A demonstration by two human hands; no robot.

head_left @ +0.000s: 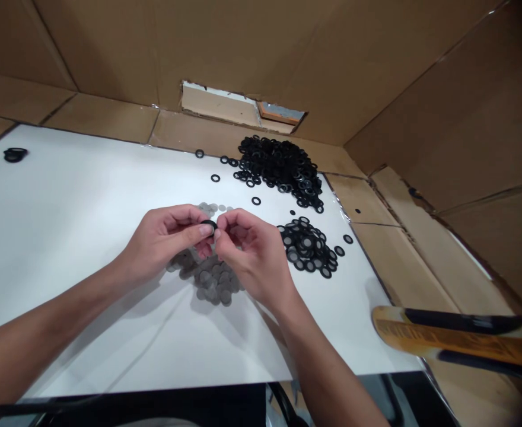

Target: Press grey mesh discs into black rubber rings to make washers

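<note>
My left hand [165, 240] and my right hand [252, 252] meet above the middle of a white sheet [65, 225]. Together they pinch one small black rubber ring [208, 225] between thumbs and fingertips. Under my hands lies a heap of grey round discs [212, 281]. To the right of my right hand sits a small pile of black rings with grey discs set in them [308, 248]. A large heap of plain black rings [279, 166] lies at the far edge of the sheet.
Cardboard walls [287, 59] enclose the work surface at the back and right. Loose black rings [215, 177] are scattered near the big heap. A few black rings [15, 155] lie at the far left. A yellow and black object [457, 338] lies at the right front.
</note>
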